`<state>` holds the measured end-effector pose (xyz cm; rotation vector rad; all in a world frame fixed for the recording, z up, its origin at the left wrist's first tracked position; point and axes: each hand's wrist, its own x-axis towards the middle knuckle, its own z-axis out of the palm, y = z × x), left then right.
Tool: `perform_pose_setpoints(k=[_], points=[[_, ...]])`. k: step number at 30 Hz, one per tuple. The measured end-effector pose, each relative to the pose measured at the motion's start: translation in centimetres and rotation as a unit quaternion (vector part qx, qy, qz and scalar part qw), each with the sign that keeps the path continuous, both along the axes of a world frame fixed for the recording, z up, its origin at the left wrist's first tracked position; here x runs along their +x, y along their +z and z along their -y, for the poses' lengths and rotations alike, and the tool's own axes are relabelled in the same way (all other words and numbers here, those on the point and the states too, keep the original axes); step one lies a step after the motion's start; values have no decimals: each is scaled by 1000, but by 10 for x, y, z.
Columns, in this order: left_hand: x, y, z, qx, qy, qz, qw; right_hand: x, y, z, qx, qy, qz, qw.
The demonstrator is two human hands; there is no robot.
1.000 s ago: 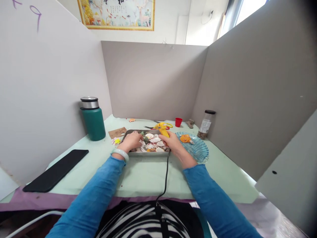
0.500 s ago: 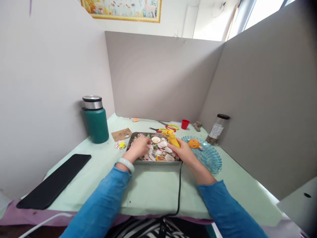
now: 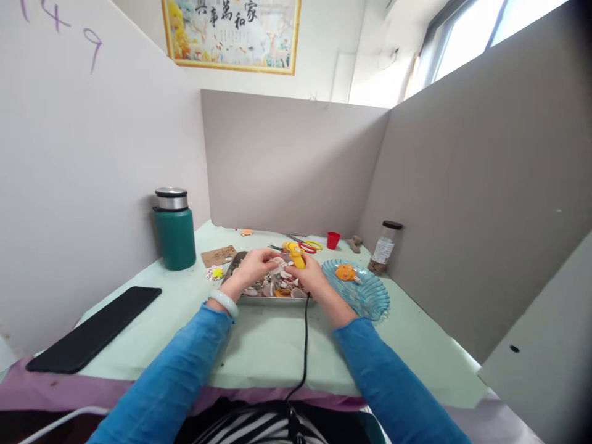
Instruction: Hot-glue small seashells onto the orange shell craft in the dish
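Pale green worktop (image 3: 263, 351) | right hand (image 3: 313, 276): fingers wrapped round gun (image 3: 296, 255), over tray (image 3: 272, 301) of shells (image 3: 263, 288) | left hand (image 3: 252, 269): bent over tray, hold unclear | risk: snagged cord (image 3: 306, 345) might jerk gun

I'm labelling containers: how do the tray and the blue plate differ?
The tray is rectangular; the blue plate is rounded and ridged. The tray is opaque grey, the blue plate looks translucent. The tray holds many shells, the blue plate an orange piece. Both sit on the tabletop.

right grip (image 3: 313, 277): yellow glue gun (image 3: 296, 256) | left grip (image 3: 252, 269): shell (image 3: 280, 263), seemingly
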<state>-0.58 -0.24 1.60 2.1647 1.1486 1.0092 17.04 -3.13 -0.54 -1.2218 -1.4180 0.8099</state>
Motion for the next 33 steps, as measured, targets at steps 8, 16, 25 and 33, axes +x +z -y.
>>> perform_pose_setpoints(k=[8,16,25,33], points=[[2,-9,-3,16,59,15,998,-8,-5,-12,92,-145,70,983],[-6,-9,5,69,118,-63,989,3,-9,-6,43,-153,7,987],[12,-14,6,-64,-9,179,982,-7,-11,-4,56,-95,-11,994],[3,-12,4,-41,31,158,986,-7,-12,-4,64,-57,12,996]])
